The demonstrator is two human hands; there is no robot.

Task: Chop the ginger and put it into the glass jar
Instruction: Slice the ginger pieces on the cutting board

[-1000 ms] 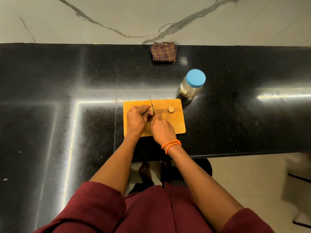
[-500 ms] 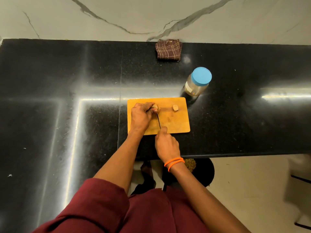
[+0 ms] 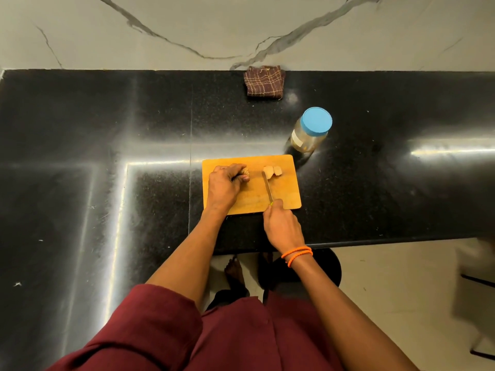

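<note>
While clamped by the left hand (image 3: pixel 223 187) on the cutting board (image 3: pixel 286 194), ginger (image 3: pixel 245 172) peeks out; right hand (image 3: pixel 281 226) grip wrapped round knife (image 3: pixel 267 187) beside cut pieces (image 3: pixel 272 170); lidded glass jar (image 3: pixel 310 132) upright on tabletop (image 3: pixel 107 116) nearby

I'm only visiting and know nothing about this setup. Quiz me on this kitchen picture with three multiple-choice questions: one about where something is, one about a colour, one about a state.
1. Where does the folded cloth lie?
A. at the counter's far edge, by the wall
B. on the cutting board
C. under the jar

2. What colour is the jar's lid?
A. red
B. blue
C. green

3. How is the glass jar now?
A. lying open on its side
B. held in a hand
C. standing with its lid on

Answers: 1 A, the cloth sits against the marble wall. 2 B, the lid is light blue. 3 C, the jar stands capped beyond the cutting board, nobody touching it.
</note>
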